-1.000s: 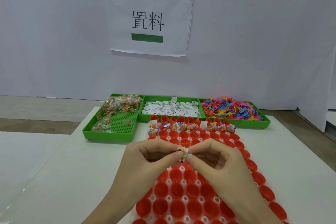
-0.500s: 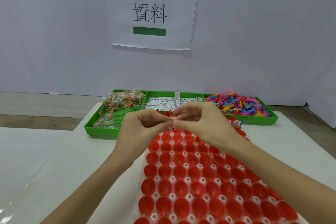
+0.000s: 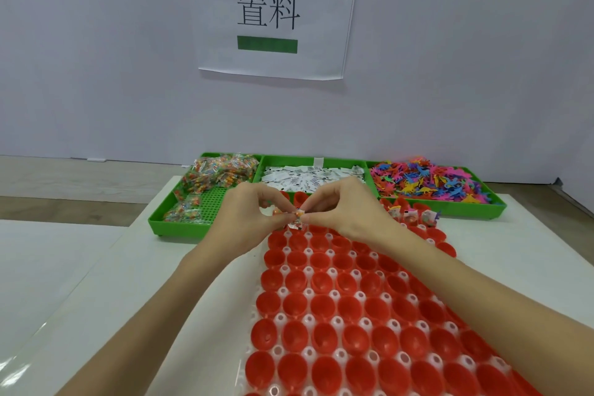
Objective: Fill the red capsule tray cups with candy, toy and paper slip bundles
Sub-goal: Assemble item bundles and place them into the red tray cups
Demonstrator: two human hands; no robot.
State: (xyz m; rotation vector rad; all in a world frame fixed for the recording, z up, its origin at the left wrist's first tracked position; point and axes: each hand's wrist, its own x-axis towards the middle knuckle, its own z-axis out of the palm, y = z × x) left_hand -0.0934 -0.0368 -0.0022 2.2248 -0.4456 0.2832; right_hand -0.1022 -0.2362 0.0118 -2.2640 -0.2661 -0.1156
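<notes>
Both hands meet over the far end of the red tray (image 3: pixel 353 315), pinching one small bundle (image 3: pixel 297 220) between them. Left hand (image 3: pixel 254 215) grips it from the left with thumb and forefinger, other fingers curled. Right hand (image 3: pixel 347 209) pinches it from the right the same way. Bundle sits just above the far rows of cups, white slip edge hanging at its underside; can't tell if it touches a cup

Tray runs from near edge to far on the white table (image 3: pixel 96 299), near and middle cups hold nothing. Filled cups (image 3: pixel 413 215) show at the far right corner, just right of the right wrist; the far row behind the hands is mostly hidden

Three green bins side by side at the far end of the tray: candy bin (image 3: pixel 193 199) left, wrapped candy heaped at its far end; slip bin (image 3: pixel 311 175) centre, partly behind the hands; toy bin (image 3: pixel 443 185) right, piled with coloured toys. Paper sign (image 3: pixel 273 13) on the wall behind, two characters and a green bar
</notes>
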